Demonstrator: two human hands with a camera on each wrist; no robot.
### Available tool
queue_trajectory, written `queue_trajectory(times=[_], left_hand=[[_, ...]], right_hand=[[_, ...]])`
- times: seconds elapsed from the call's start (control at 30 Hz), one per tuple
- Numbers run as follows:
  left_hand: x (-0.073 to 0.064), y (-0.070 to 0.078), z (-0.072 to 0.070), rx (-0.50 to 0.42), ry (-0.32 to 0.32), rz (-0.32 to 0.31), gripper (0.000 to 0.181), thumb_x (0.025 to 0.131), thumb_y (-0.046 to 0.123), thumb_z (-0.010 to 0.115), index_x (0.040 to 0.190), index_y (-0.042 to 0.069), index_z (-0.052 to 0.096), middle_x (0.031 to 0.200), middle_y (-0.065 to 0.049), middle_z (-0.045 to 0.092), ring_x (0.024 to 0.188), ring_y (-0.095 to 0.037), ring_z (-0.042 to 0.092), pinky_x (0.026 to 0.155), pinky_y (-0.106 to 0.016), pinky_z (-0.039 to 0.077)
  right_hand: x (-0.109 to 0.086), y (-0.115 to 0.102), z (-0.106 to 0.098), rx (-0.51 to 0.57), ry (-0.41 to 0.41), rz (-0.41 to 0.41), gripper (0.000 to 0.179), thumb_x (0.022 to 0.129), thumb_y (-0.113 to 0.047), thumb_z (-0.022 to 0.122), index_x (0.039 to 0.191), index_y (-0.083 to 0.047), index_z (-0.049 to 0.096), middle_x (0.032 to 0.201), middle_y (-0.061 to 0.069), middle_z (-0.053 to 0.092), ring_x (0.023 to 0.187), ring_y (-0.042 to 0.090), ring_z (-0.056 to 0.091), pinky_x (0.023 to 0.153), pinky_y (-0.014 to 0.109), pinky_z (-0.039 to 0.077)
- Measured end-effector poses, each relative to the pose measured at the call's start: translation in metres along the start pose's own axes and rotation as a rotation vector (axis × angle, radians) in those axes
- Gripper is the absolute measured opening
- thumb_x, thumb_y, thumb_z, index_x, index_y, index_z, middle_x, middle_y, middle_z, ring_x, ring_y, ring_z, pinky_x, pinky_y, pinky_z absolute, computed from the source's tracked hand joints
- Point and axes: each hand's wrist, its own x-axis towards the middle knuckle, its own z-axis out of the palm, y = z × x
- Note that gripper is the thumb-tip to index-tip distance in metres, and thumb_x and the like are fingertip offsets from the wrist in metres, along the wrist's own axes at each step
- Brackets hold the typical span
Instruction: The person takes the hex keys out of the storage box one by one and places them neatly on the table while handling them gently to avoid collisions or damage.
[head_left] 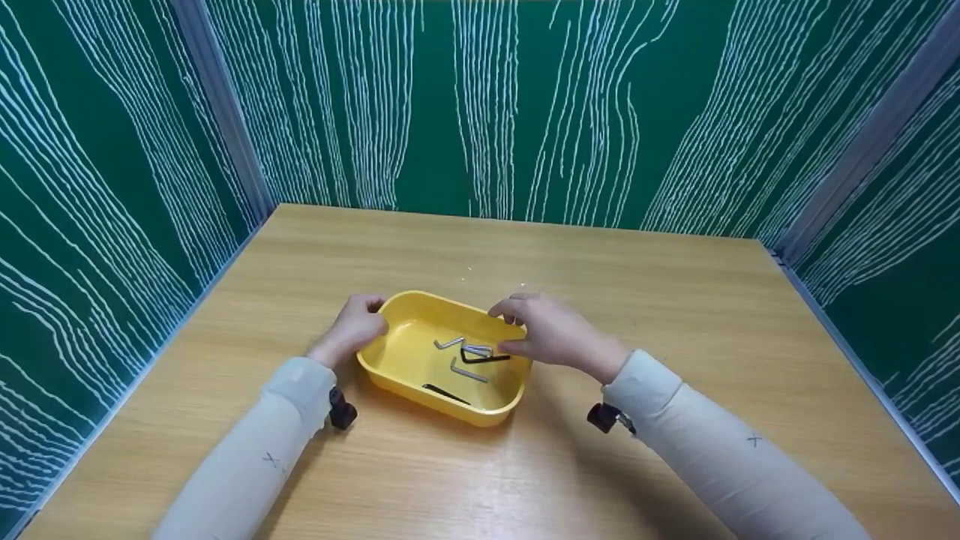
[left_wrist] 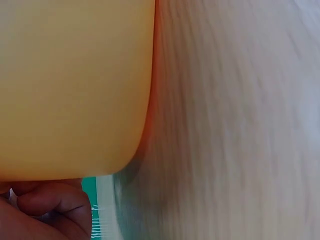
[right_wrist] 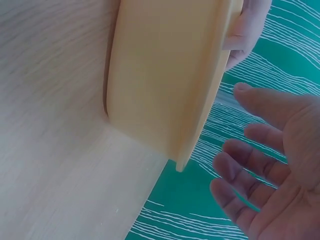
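Note:
A yellow plastic tray [head_left: 401, 356] sits on the table, its long side slanting down to the right. At its left end my left hand [head_left: 354, 330] grips the rim, thumb inside. My right hand [head_left: 559, 336] hovers by the right end, fingers parted and loosely bent, holding nothing; in the right wrist view that hand [right_wrist: 270, 160] is beside the rim. Inside the tray lie several L-shaped hex keys: a silver hex key [head_left: 450, 343], a black hex key [head_left: 487, 360] and a grey hex key [head_left: 469, 373]. A slim black item [head_left: 447, 394] lies along the near wall.
The wooden table [head_left: 637, 300] runs back to green walls [head_left: 431, 112] with wavy white lines. Small white specks [head_left: 523, 285] dot the wood behind the tray. Each sleeved wrist carries a small black camera, such as the left camera [head_left: 343, 411].

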Motion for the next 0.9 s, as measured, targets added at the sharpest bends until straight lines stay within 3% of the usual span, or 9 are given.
queue_trajectory(times=[0.27, 0.53, 0.9], left_hand=[[-0.002, 0.000, 0.000, -0.032, -0.010, -0.012, 0.044, 0.086, -0.006, 0.048, 0.123, -0.004, 0.071, 0.113, -0.013, 0.067, 0.100, -0.024, 0.059, 0.086, -0.028, 0.049], [-0.002, 0.003, -0.001, -0.004, -0.014, -0.035, 0.042, 0.089, -0.004, 0.048, 0.124, -0.002, 0.071, 0.115, -0.013, 0.066, 0.103, -0.025, 0.059, 0.090, -0.031, 0.050], [0.000, 0.000, 0.000, -0.006, -0.002, -0.001, 0.041, 0.089, -0.004, 0.050, 0.124, -0.004, 0.071, 0.116, -0.017, 0.068, 0.102, -0.025, 0.060, 0.090, -0.031, 0.052]], right_hand=[[0.003, -0.007, 0.007, 0.037, -0.051, -0.008, 0.048, 0.093, -0.012, 0.086, 0.139, -0.006, 0.072, 0.130, 0.017, 0.074, 0.117, 0.038, 0.069, 0.101, 0.048, 0.061], [0.011, -0.010, 0.014, 0.021, -0.105, -0.006, 0.046, 0.092, -0.009, 0.086, 0.136, -0.007, 0.074, 0.130, 0.015, 0.075, 0.115, 0.036, 0.070, 0.101, 0.048, 0.061], [0.023, -0.009, 0.026, -0.012, -0.228, 0.010, 0.046, 0.090, -0.006, 0.087, 0.135, -0.012, 0.077, 0.131, 0.010, 0.077, 0.111, 0.030, 0.072, 0.100, 0.045, 0.063]])
